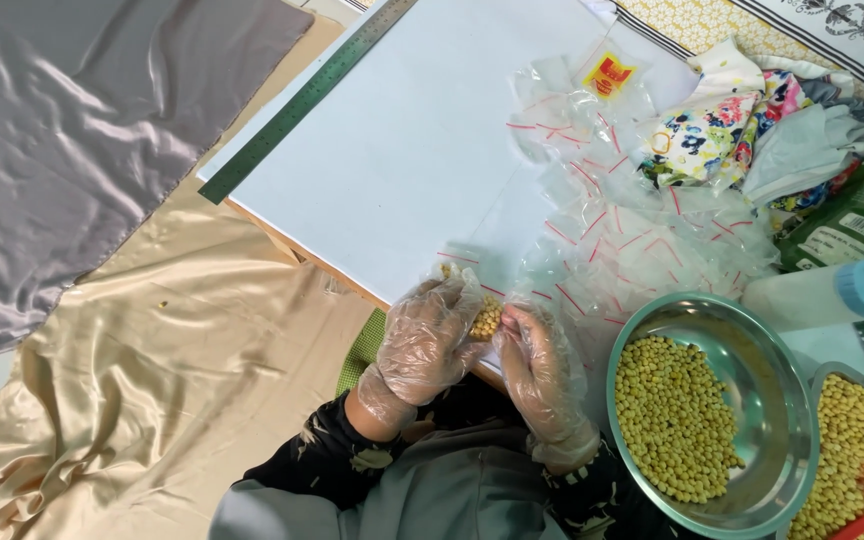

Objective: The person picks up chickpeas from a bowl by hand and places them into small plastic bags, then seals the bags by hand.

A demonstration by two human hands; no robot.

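A white desk (402, 150) stretches ahead of the hands, open and bare up to the steel ruler (302, 100) along its far-left edge. A heap of empty zip bags (622, 220) crowds the far right. A steel bowl (787, 420) of yellow beans sits just right of the hands. The gloved left hand (427, 340) and right hand (542, 370) are close together, both pinching a small clear bag of beans (485, 320) at the desk's near edge. It looks light, limp and slippery; gripping near the top seal seems safest.
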